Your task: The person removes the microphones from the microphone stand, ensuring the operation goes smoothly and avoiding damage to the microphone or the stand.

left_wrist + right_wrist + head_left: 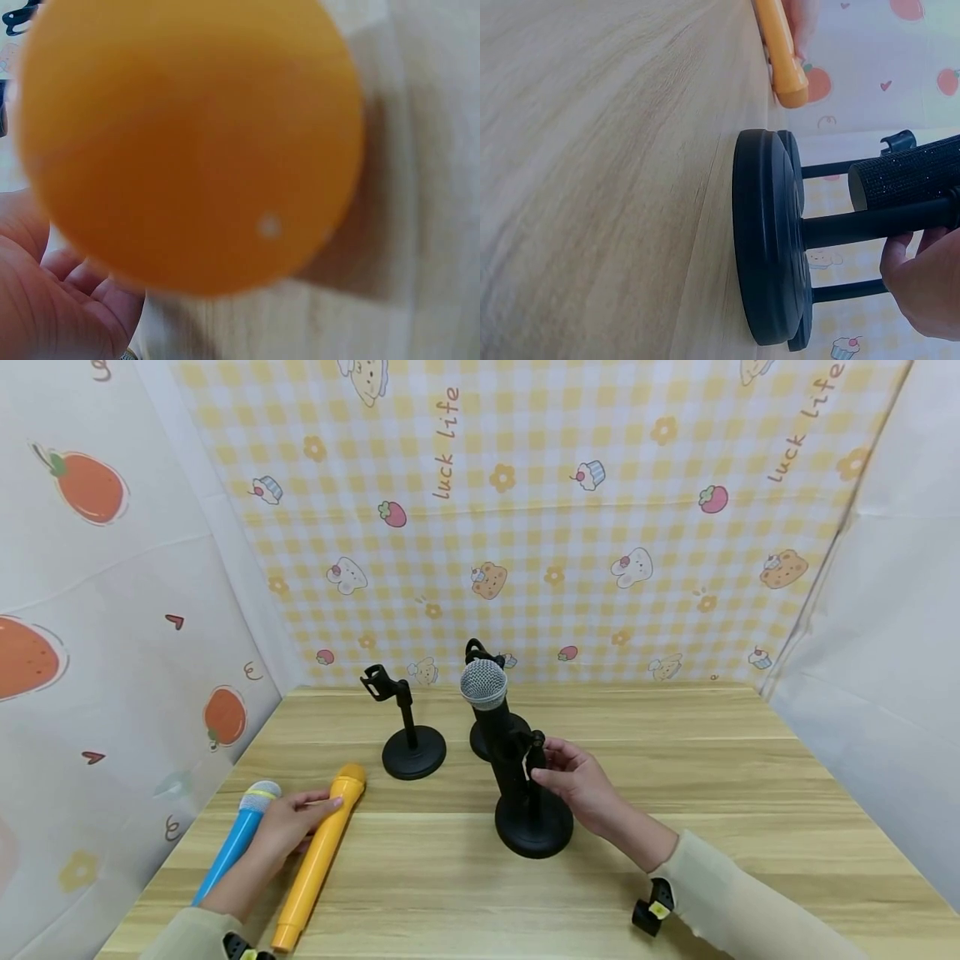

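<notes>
My left hand pinches an orange-yellow microphone near its head, between thumb and fingers. In the left wrist view the round butt end of that microphone hides most of the scene, with part of the left hand below it. A blue microphone with a silver mesh head lies under and beside the left forearm. My right hand holds the upright of a black desk stand. In that stand's clip, a black microphone with a silver mesh head leans, head up.
An unloaded black stand with a tilted clip stands farther back, left of centre. Another black stand is partly hidden behind the black microphone. A patterned cloth hangs behind the wooden table, with pale cloth at both sides.
</notes>
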Motion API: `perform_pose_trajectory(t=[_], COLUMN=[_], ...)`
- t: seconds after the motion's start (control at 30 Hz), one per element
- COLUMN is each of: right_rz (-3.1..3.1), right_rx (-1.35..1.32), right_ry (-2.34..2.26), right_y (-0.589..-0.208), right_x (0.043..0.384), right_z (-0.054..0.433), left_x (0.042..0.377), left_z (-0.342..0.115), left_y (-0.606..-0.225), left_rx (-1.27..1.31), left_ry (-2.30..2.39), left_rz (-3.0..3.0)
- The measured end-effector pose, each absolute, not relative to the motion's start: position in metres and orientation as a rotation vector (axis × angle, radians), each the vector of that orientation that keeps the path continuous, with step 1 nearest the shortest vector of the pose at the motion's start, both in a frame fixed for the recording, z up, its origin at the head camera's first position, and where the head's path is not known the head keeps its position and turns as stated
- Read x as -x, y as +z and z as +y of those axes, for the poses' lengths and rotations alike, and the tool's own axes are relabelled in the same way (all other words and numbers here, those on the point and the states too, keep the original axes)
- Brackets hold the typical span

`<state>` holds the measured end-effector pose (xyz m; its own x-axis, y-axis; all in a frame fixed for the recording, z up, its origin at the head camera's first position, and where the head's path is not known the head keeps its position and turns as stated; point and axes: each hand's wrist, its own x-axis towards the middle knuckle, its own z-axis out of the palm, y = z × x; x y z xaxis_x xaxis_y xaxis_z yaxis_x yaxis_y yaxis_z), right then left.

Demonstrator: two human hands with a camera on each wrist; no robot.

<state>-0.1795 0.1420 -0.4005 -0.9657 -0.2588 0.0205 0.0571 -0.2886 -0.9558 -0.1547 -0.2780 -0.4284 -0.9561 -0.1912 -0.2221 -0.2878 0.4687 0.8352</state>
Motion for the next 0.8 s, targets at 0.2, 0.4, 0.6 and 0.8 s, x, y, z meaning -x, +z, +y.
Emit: perform_pose_trajectory(t=[0.2,0.4,0.6,0.8], right_rz=[1.726,1.715,1.690,1.681], right_rx=[0.271,0.275,0.274,0.290], right_ry=[-2.354,-2.358,-2.374,-2.378], right_y=[-0.3995,-0.3991,-0.3993,-0.3992], right_x=[0.1790,0.1789,0.1785,0.1776], right_z=[0.1425,0.1424,0.1419,0.1429], left_x=[0.1539,0.1544,0.1542,0.1535], left_z=[-0.2779,-0.2788,-0.2789,-0.2786], left_y=[-0.4277,-0.4287,-0.4291,-0.4281], left_rx=[0.424,0.419,0.426,0.415], left_ry=[1.512,1.515,1.515,1.516], left_rz=[2.611,2.610,2.609,2.611])
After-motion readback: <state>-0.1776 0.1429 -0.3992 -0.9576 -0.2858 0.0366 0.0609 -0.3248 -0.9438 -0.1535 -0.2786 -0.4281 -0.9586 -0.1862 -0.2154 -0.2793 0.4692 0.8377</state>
